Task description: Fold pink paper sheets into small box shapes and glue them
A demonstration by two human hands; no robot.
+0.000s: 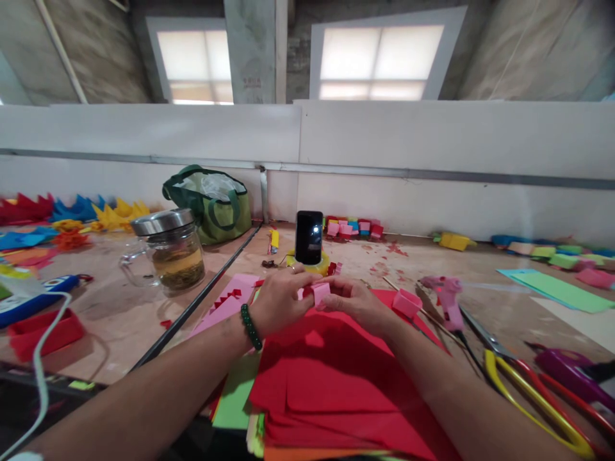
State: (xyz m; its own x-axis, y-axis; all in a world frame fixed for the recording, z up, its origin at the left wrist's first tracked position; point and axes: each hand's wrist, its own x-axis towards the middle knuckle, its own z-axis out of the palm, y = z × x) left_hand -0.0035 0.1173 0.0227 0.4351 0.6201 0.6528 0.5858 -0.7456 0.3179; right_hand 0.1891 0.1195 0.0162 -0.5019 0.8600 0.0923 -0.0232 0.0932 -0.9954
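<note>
Between my two hands is a small folded pink paper piece (321, 294), held above a stack of red paper sheets (331, 378). My left hand (283, 298), with a green bead bracelet at the wrist, has its fingers closed on the left side of the piece. The fingers and thumb of my right hand (358, 304) pinch it from the right. Part of the piece is hidden by my fingers. Another folded pink paper box (407, 303) lies on the red sheets just right of my right hand. Pink paper sheets (230, 294) with small red scraps lie left of my hands.
A phone (309, 238) stands upright on a yellow tape roll. To the right are a pink glue gun (446, 301) and large scissors (528, 390). A glass tea mug (175, 256) and green bag (216, 205) stand left. Colourful folded paper pieces (353, 228) line the wall.
</note>
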